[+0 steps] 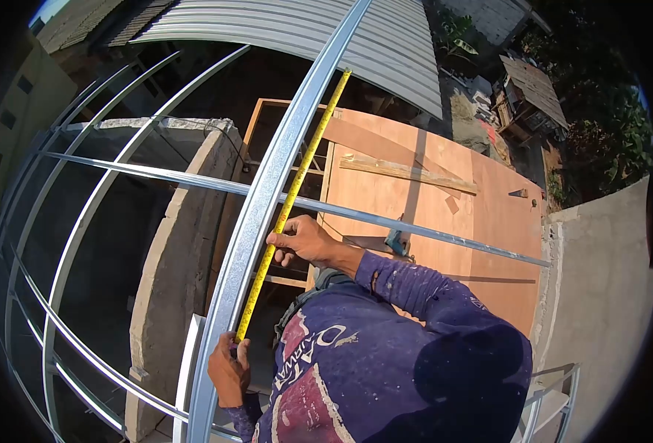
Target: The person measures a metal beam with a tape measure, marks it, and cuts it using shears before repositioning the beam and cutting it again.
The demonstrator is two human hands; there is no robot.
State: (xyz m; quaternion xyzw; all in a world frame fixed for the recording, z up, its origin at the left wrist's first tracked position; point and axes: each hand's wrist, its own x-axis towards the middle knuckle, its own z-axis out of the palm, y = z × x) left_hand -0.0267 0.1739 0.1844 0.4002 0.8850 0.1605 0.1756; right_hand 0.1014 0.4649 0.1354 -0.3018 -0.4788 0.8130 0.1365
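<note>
Paint-spattered shirt (396, 362) at five o'clock, sunlit plywood (500, 203) at two; left hand (228, 371) and right hand (308, 241), fingers closed, grip straight yellow measuring tape (313, 148) beside silvery beam (273, 170).

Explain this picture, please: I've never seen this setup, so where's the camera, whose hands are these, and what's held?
There is no machine here: one camera worn on a person's head looks down at their own bare hands. The left hand holds the lower end of a yellow measuring tape stretched along a metal beam. The right hand has its fingers on the tape further up. Below, a wooden panel carries a narrow wood strip and what looks like a teal tool.
</note>
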